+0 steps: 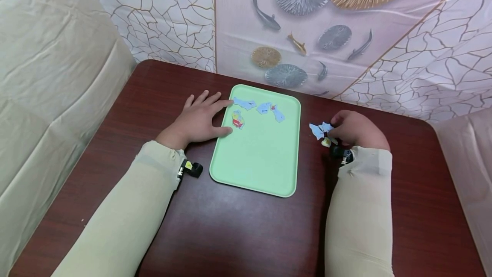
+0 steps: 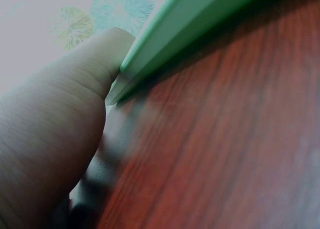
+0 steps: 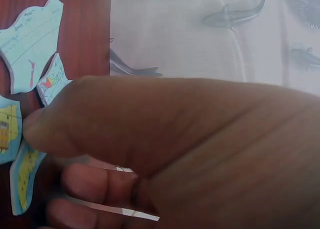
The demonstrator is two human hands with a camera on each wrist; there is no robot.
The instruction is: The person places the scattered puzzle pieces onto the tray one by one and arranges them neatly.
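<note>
A pale green tray [image 1: 261, 157] lies on the table with several irregular map puzzle pieces near its far end. Among them are a light blue piece [image 1: 244, 104] and a yellow-and-red piece [image 1: 237, 119]. My left hand [image 1: 197, 119] is spread at the tray's left side, thumb and index finger over its rim. In the left wrist view, the thumb [image 2: 60, 104] touches the tray's edge [image 2: 185, 31]. Right of the tray, my right hand [image 1: 355, 129] pinches a small light blue puzzle piece [image 3: 53, 79], partly hidden by the thumb. Beside it lie a larger blue piece [image 3: 35, 44] and yellow-and-blue pieces [image 3: 25, 179].
The dark red-brown wooden table [image 1: 246, 234] carries the tray and pieces. A patterned cloth [image 1: 238, 46] with fish and discs hangs behind the far edge. Pale cloth [image 1: 57, 76] hangs at the left. Each wrist wears a small black camera [image 1: 197, 169].
</note>
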